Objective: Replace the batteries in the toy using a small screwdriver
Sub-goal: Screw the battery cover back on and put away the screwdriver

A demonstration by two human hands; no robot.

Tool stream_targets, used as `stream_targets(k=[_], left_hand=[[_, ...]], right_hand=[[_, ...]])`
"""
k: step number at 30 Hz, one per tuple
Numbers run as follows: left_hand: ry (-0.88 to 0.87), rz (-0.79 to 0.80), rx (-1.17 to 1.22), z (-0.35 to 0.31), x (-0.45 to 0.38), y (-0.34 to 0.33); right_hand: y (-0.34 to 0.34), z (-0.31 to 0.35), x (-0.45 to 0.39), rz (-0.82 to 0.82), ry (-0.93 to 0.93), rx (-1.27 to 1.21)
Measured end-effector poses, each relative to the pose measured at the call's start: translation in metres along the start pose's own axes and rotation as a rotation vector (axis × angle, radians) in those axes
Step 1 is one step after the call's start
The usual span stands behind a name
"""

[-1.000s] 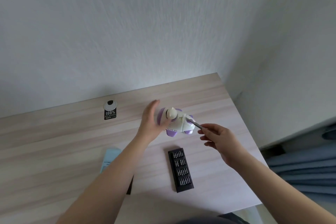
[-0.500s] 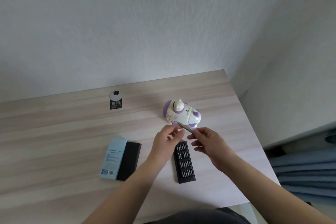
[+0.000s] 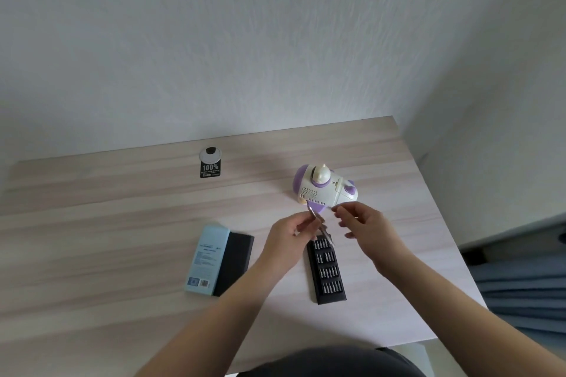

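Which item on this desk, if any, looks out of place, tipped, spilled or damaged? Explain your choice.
Only the toy stands out: it lies tipped on its side on the table, not upright. The bit tray and the blue box lie flat. The left hand holds the screwdriver. Nothing looks spilled or broken.

Small print on the black label (image 3: 210, 170) under "100%" is too tiny to read, same for the text on the blue box (image 3: 208, 257). The bits in the black tray (image 3: 327, 272) are just specks. The left hand (image 3: 291, 237) hides the screwdriver (image 3: 321, 228) middle, and both forearms run off the bottom edge
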State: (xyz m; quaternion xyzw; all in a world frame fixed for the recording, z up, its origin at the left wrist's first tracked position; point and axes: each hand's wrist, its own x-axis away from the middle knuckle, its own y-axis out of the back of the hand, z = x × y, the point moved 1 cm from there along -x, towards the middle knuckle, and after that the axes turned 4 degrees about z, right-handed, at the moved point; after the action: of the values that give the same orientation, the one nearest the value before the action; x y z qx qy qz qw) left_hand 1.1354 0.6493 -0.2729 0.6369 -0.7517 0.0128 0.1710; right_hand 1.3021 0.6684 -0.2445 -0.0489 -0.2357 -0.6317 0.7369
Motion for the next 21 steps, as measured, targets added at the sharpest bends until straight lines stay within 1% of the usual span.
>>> stream_targets(k=[3,7,15,21], left_hand=[[0.001,0.044,-0.114,0.003,0.003,0.005],[-0.017,0.099,-0.255,0.008,0.007,0.01],[-0.046,0.131,-0.378,0.024,0.013,0.016],[0.0,0.111,-0.354,0.035,0.017,0.006]], right_hand=[[-0.009,0.007,0.0,0.02,0.036,0.068],[-0.023,0.007,0.003,0.022,0.04,0.183],[-0.035,0.002,0.012,0.007,0.018,0.248],[-0.031,-0.013,0.012,0.01,-0.006,0.245]])
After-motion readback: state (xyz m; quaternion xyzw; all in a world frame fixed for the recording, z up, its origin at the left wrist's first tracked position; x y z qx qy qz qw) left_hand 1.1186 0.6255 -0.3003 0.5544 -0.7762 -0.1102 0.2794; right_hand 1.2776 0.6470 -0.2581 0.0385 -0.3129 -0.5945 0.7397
